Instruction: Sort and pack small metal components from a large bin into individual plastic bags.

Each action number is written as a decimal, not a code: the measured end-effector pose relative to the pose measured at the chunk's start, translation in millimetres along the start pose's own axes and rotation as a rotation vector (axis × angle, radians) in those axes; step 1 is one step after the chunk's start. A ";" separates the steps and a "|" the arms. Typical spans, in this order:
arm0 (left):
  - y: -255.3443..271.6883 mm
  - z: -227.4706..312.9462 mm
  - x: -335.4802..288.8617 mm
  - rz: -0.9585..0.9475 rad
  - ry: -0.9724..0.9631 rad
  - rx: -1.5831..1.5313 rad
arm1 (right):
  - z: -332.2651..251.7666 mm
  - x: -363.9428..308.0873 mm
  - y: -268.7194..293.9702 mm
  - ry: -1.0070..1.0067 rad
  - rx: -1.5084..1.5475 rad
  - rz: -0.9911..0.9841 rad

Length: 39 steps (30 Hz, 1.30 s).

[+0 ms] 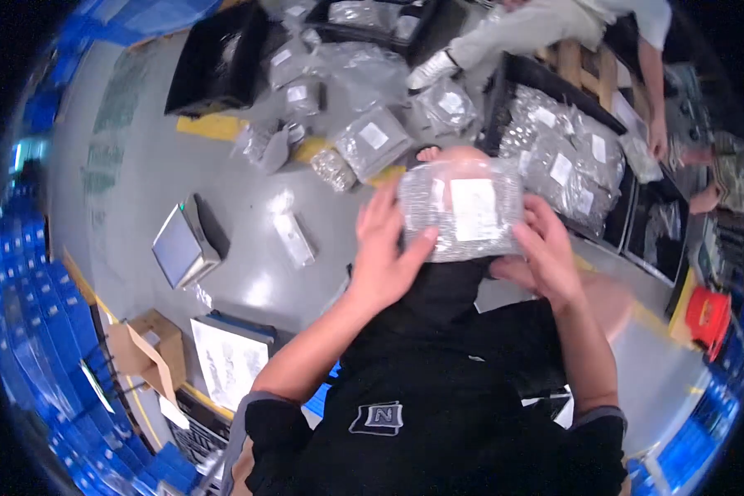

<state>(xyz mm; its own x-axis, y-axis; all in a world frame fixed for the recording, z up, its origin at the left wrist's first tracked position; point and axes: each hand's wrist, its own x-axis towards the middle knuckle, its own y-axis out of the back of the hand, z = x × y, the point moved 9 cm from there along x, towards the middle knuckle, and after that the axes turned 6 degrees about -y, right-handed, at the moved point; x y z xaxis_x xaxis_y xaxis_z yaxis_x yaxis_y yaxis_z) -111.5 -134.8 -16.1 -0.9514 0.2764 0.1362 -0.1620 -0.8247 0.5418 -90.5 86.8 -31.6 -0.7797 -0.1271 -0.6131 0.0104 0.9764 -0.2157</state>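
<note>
A bubble-wrapped package (426, 211) with a white label is held up in front of me, above my lap. My left hand (386, 252) grips its left side, the thumb pressed on the front face. On the opposite edge my right hand (547, 258) has its thumb and fingers closed round the lower right corner. What lies inside the wrap cannot be made out. Past the package, several more wrapped packages lie on the floor, among them a labelled grey one (372, 142) and a small bubble-wrapped one (333, 170).
Wrapped packages fill a black crate (583, 145) at the right. Another black crate (215, 62) stands far left. A laptop-like device (182, 246), a small white box (293, 240), an open cardboard box (153, 351) and a red stool-like object (708, 321) are around me. Other people's hands work far right.
</note>
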 end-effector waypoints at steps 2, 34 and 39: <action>-5.5 -6.7 1.3 0.005 -0.009 -0.067 | -16.7 -6.8 -16.0 0.034 -0.073 -0.016; -110.9 -367.7 23.9 0.563 0.912 -1.179 | -69.8 125.3 -107.4 0.261 -0.831 -0.194; -110.0 -427.0 7.1 0.494 1.012 -0.667 | -92.4 107.2 -100.5 0.423 -0.847 -0.111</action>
<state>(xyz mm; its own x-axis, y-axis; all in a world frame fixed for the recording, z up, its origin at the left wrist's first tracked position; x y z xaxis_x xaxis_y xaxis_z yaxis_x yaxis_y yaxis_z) -212.3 -252.8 -428.9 -0.6740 -0.3740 -0.6371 0.4385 -0.8966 0.0625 -233.0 -8.9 -5.4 -0.9126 -0.3151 -0.2607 -0.4049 0.7855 0.4680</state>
